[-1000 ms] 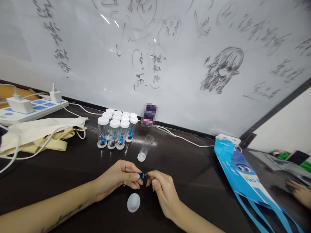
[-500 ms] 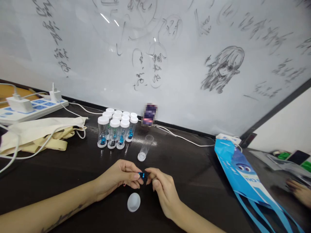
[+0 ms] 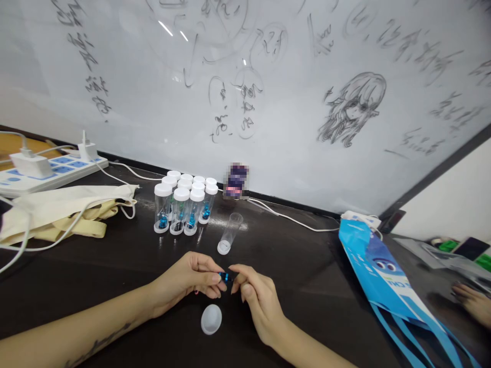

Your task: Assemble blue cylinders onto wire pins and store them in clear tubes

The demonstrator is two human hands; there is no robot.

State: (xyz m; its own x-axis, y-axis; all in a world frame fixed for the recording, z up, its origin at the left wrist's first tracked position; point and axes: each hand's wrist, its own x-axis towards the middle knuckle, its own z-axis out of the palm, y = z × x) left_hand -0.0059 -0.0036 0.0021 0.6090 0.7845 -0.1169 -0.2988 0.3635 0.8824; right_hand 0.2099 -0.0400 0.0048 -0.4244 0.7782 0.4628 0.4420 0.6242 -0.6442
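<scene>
Between thumb and fingers, my left hand [image 3: 195,278] pinches a small blue and black piece [image 3: 225,277]. My right hand [image 3: 257,296] is at the piece's right end, fingers curled around its dark tip; the exact contact is too small to make out. Just below the hands lies a white cap [image 3: 211,319], hollow side showing. An uncapped clear tube [image 3: 231,232] with a white base stands beyond my hands, with no blue piece visible in it. To its left, several clear tubes with white caps [image 3: 181,194] stand grouped, some with blue pieces at the bottom.
A power strip [image 3: 65,171] and a cream cloth bag [image 3: 57,204] lie at the left, with white cables. A pixelated upright object [image 3: 235,181] leans on the whiteboard [image 3: 268,117]. At right are a blue bag [image 3: 368,260] and another person's hand [image 3: 473,301].
</scene>
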